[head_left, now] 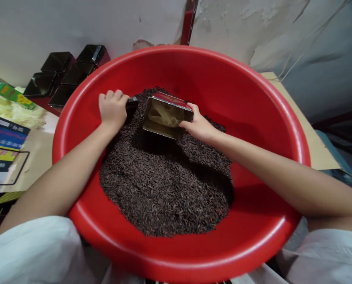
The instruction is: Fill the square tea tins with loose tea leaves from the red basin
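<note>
A wide red plastic basin [264, 114] holds a heap of dark brown loose bits [164, 189] that look like dried tea leaves. My right hand [198, 124] grips a square metal tin [165, 114] by its rim, thumb inside. The tin is red outside and gold-coloured inside, tilted with its open mouth towards me, just above the heap. At the heap's left edge, my left hand [113, 108] is closed around a black object [131, 104], perhaps a handle; the rest of it is hidden by the hand.
Several open square tins [57, 61] stand left of the basin by the wall. Nearer me lie a green and yellow box [13, 94] and printed sheets [4, 142]. A cardboard sheet [309, 130] lies behind the basin's right rim. A pale, peeling wall [229, 31] rises behind.
</note>
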